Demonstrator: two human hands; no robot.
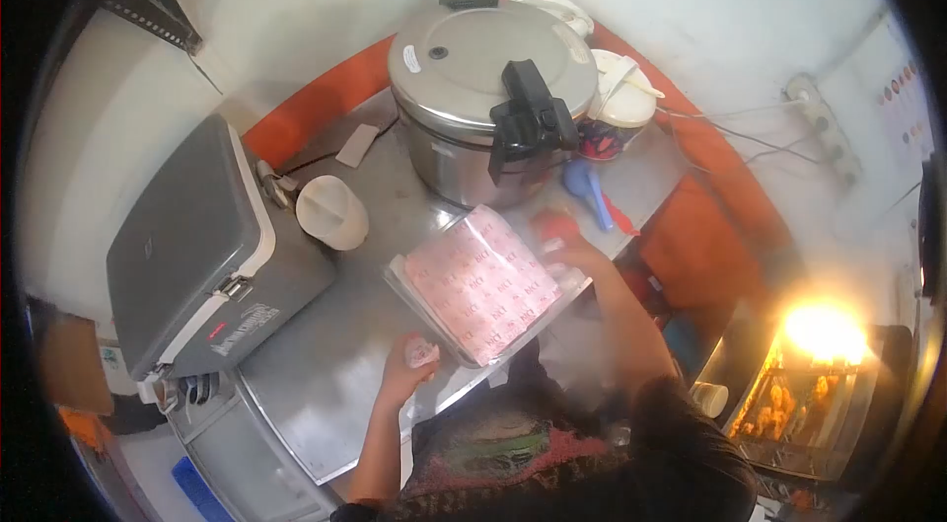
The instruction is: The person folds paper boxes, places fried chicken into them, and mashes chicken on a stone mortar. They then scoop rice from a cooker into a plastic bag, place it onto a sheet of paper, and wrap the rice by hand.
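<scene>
A clear plastic tray (395, 270) with a stack of pink printed wrapping paper (481, 283) in it lies at the table's front edge, close to my body. At the tray's near left corner is my left hand (400, 374), its fingers closed around a small pink-and-white piece (422, 352) that I cannot make out. On the other side, my right hand (564, 238) is beside the tray's right edge, smeared by motion. Its fingers do not show clearly, nor whether it holds anything.
A large steel rice cooker (464, 147) stands behind the tray. On the left are a grey cooler box (187, 246) and a white cup (332, 213). A blue scoop (589, 191) and a white-lidded tub (623, 103) sit at right, near a lit food display (809, 404).
</scene>
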